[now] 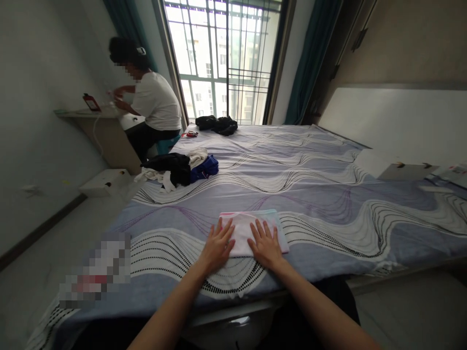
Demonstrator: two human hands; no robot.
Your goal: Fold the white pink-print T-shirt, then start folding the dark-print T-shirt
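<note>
A folded pale pink and white cloth (241,232) lies flat on the bed, with a pink edge and a light blue edge showing along its far side. My left hand (218,245) rests palm down on the cloth's left part, fingers spread. On its right part lies my right hand (268,245), also flat with the fingers apart. Neither hand grips anything. Under both is a grey-purple bedsheet (317,194) with wavy white and black dotted bands.
Crumpled black, white and blue clothes (178,170) lie at the bed's left edge, and a dark garment (217,125) at the far edge. A white box (396,167) is at the right. Another person (156,102) sits at a desk (105,114) beyond the bed.
</note>
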